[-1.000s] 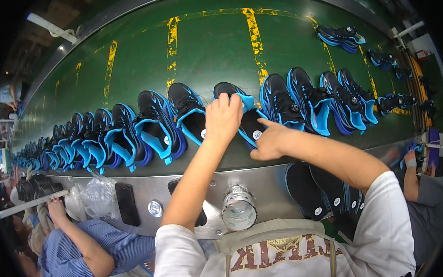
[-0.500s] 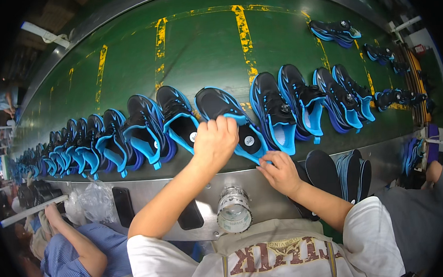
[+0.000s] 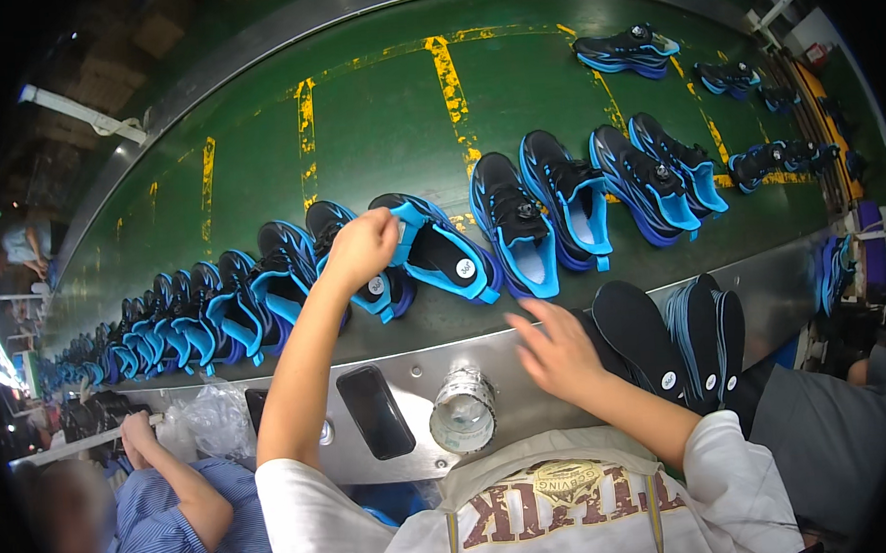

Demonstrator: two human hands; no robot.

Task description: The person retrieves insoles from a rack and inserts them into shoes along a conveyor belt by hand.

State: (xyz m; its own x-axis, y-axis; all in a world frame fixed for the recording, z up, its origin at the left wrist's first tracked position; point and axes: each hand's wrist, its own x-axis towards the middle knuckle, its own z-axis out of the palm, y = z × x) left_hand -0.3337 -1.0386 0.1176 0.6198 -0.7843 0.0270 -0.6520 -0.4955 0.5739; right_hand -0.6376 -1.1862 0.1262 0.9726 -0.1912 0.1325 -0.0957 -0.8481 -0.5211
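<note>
My left hand (image 3: 366,245) is closed on the blue-lined tongue of a black and blue sneaker (image 3: 473,243). That sneaker lies tilted on the green belt, toe away from me, and a round white sticker shows on the dark insole inside it. My right hand (image 3: 559,349) is apart from the shoe, above the metal edge, with its fingers spread and nothing in them. Just right of it lie a loose black insole (image 3: 634,332) and a bundle of blue-edged insoles (image 3: 702,338). A sneaker with a pale inside (image 3: 508,223) stands right of the held one.
A long row of sneakers (image 3: 205,314) runs left along the green belt (image 3: 374,110); more lie at the far right (image 3: 627,52). On the metal ledge are a tape roll (image 3: 463,411), a phone (image 3: 375,412) and clear plastic bags (image 3: 215,419). A person in a striped sleeve (image 3: 165,511) sits at left.
My right hand has let go of the shoe's heel and drawn back, fingers spreading. My left hand has moved left, pulling the tongue aside. The view has shifted slightly.
</note>
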